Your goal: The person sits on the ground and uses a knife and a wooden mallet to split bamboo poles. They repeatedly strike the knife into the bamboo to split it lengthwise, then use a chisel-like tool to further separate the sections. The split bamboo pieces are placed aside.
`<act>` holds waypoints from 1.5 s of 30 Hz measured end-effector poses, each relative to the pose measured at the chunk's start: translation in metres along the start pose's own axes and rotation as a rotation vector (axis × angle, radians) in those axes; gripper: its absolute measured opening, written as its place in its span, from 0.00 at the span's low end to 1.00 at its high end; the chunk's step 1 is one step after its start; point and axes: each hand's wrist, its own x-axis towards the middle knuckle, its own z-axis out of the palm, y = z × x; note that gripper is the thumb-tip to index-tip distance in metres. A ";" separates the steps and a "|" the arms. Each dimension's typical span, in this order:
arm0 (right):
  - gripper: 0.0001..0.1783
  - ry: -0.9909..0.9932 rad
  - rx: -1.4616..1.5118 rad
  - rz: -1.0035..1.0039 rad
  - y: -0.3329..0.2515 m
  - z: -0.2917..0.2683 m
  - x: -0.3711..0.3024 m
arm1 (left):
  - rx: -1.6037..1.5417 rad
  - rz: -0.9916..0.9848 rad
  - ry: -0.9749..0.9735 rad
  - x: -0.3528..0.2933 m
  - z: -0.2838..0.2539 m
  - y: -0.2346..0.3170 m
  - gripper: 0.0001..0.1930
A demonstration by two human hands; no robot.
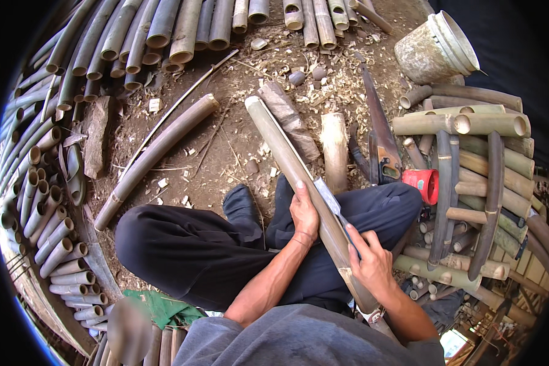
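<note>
The work area is a brown earth floor (198, 143) strewn with pale wood shavings (338, 85). Cut grey-brown bamboo poles (180, 36) lie in rows along the far and left sides; a stack of green and tan bamboo pieces (491, 125) occupies the right side.

The person sits cross-legged in dark trousers (177, 256). A long, straight, olive-brown bamboo workpiece (330, 236) lies diagonally across the lap, its far end pointing away and slightly left, its near end running back beside the right forearm.

The left hand (304, 211) is wrapped around the workpiece near mid-length. The right hand (370, 262) is closed around the dark handle of a flat, silver-bladed knife (327, 196), with the index finger extended along the handle. The blade lies along the right edge of the workpiece, just beyond the left hand; whether its edge bears on the bamboo cannot be determined.

Beyond the workpiece are a weathered brown wood block (288, 121) and a pale, cylindrical log section (334, 146). To their right lies a handsaw with a rust-brown blade and wooden handle (379, 131), near a red plastic container (419, 185). A dirty white plastic bucket (427, 53) is tilted at far right. On the left, a curved brown bamboo pole (158, 160) lies apart, beside a thin split strip (177, 113).
</note>
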 end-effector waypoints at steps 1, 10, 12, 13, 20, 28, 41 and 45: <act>0.26 0.008 0.006 -0.005 -0.001 0.006 0.011 | 0.019 0.004 0.008 -0.001 0.000 0.001 0.39; 0.23 -0.008 -0.014 -0.035 -0.014 0.048 0.118 | 0.052 0.011 -0.010 0.003 -0.004 0.000 0.40; 0.23 0.001 -0.020 -0.042 -0.015 0.058 0.142 | 0.058 0.018 -0.026 0.000 -0.003 0.001 0.40; 0.23 0.005 -0.022 -0.050 -0.017 0.063 0.154 | 0.062 0.026 -0.035 -0.001 -0.002 0.004 0.40; 0.23 -0.022 -0.045 -0.044 -0.032 0.094 0.236 | 0.086 0.009 0.002 -0.007 -0.004 0.010 0.41; 0.23 -0.041 -0.169 -0.043 -0.031 0.110 0.257 | -0.021 -0.020 0.004 -0.007 -0.003 0.015 0.39; 0.20 0.453 0.871 0.027 0.147 -0.128 0.166 | -0.423 0.254 -0.153 -0.015 -0.017 0.107 0.33; 0.12 0.406 0.373 0.333 0.242 -0.077 0.085 | -0.470 0.367 0.091 -0.007 -0.028 0.160 0.23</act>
